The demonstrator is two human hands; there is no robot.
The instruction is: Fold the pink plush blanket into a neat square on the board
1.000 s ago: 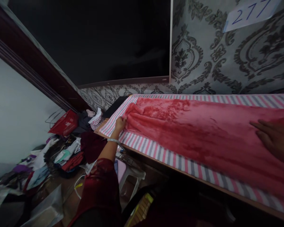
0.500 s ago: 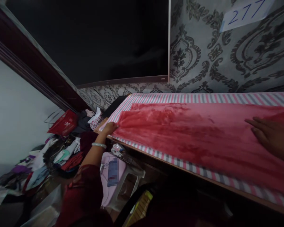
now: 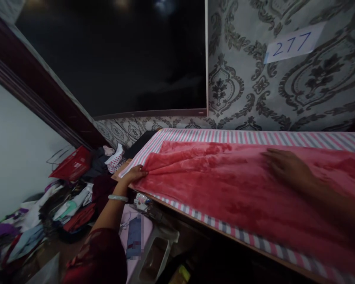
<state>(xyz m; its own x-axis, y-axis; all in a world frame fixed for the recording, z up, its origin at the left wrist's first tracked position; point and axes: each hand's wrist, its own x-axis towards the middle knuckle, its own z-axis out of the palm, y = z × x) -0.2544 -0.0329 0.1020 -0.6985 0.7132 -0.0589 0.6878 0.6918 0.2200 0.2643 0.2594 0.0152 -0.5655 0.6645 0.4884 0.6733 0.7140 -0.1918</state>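
Note:
A red plush blanket [image 3: 225,197] lies spread over a striped pink, grey and white cloth [image 3: 242,136] on a long table. At its left end my left hand [image 3: 136,172] pinches the blanket's edge, and folds run from the fingers into the fabric. My right hand [image 3: 286,165], somewhat blurred, is flat over the middle of the blanket with its fingers stretched out to the left. A pale bangle [image 3: 118,197] circles my left wrist.
A large dark television [image 3: 121,59] hangs behind the table on a patterned wall, beside a paper marked 277 [image 3: 292,44]. Heaped clothes [image 3: 68,209] and a red basket [image 3: 72,162] are at the left. A plastic stool [image 3: 156,252] with a lilac bag [image 3: 144,232] stands below.
My right hand has swept left across the blanket toward its middle. My left hand keeps its hold at the left end, where the folds have changed. The view has tilted up slightly.

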